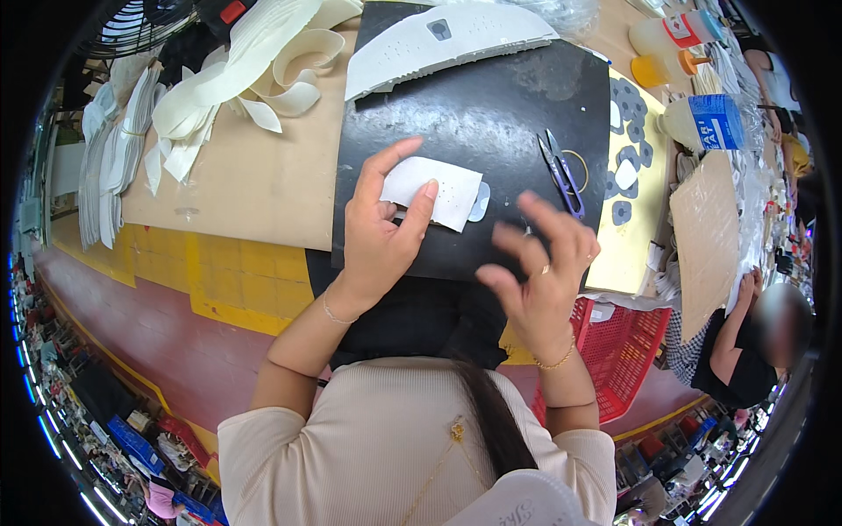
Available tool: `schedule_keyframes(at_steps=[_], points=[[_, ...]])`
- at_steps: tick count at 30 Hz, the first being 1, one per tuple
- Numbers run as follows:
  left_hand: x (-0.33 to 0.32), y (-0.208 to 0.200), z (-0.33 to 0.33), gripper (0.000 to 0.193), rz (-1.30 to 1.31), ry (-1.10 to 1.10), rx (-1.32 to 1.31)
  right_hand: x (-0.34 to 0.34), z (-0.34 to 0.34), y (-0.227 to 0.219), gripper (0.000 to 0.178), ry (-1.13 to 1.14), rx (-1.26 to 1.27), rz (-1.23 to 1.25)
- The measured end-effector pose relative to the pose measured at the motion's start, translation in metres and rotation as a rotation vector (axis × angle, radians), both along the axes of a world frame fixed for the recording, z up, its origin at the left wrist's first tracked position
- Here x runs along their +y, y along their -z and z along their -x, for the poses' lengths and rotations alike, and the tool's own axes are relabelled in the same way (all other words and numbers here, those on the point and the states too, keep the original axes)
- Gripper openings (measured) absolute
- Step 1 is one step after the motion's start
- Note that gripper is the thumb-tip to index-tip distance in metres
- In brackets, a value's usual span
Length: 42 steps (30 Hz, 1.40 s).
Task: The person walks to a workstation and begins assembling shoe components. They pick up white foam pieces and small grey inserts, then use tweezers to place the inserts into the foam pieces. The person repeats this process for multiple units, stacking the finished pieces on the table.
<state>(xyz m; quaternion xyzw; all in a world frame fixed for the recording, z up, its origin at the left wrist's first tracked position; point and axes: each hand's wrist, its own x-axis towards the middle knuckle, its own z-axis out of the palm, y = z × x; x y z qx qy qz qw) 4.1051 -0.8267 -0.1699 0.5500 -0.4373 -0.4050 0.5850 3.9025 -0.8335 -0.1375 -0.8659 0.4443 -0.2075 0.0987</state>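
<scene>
My left hand (381, 232) grips a white perforated piece (452, 186) of sheet material, thumb on top and the other fingers behind it. From under its right end sticks out a pale grey-blue rounded piece (480, 203). My right hand (548, 267) hovers to the right, apart from the white piece, its slightly blurred fingers spread with nothing seen in them. Both hands are over a black mat (491, 105). Small scissors (574, 202) with purple handles lie beyond my right hand, beside a thin yellowish ring (583, 171).
Stacked white curved pieces (491, 31) lie at the mat's far end. Cream strips (263, 79) are heaped left. To the right, a yellow board (605, 254) bears dark grey patches, near several bottles (680, 123). A red basket (627, 368) stands below; a person (737, 351) sits at far right.
</scene>
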Motion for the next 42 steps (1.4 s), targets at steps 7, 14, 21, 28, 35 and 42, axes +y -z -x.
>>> schedule_keyframes(at_steps=[7, 14, 21, 28, 35, 42], points=[[-0.002, 0.0, 0.0, 0.051, 0.008, -0.028, 0.029, -0.004, -0.011, 0.014, 0.087, 0.099, 0.306, -0.031], [-0.002, 0.0, 0.0, 0.055, 0.015, -0.024, 0.052, 0.014, -0.001, 0.004, 0.064, -0.076, 0.139, -0.016], [-0.001, -0.003, 0.004, 0.064, 0.029, -0.017, 0.14, 0.007, -0.008, 0.02, 0.063, 0.133, -0.519, -0.182], [0.007, 0.015, -0.011, 0.089, 0.165, 0.225, -0.075, 0.001, -0.05, 0.043, 0.071, 0.074, -0.393, 0.144], [0.003, 0.026, -0.015, 0.101, 0.359, 0.394, -0.294, 0.003, -0.04, 0.05, 0.073, 0.157, -0.499, 0.068], [0.01, 0.01, -0.009, 0.063, 0.27, 0.311, -0.627, 0.009, -0.034, 0.041, 0.085, 0.334, -0.375, -0.06]])
